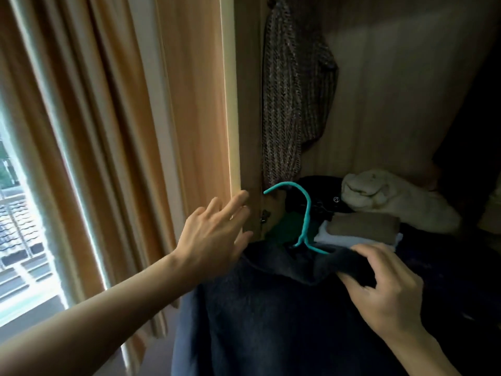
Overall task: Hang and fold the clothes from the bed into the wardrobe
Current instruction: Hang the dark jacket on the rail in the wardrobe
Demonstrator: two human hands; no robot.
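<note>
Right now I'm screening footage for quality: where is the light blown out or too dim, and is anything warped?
Head view: the window is overexposed; the wardrobe falls to near-black at its right; the dark garment on the teal hanger shows little texture; the wide lens bows the curtain folds.

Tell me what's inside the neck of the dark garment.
A teal hanger: its hook and stem rise from the dark garment. Its arms are hidden under the fabric the right hand grips.
</note>
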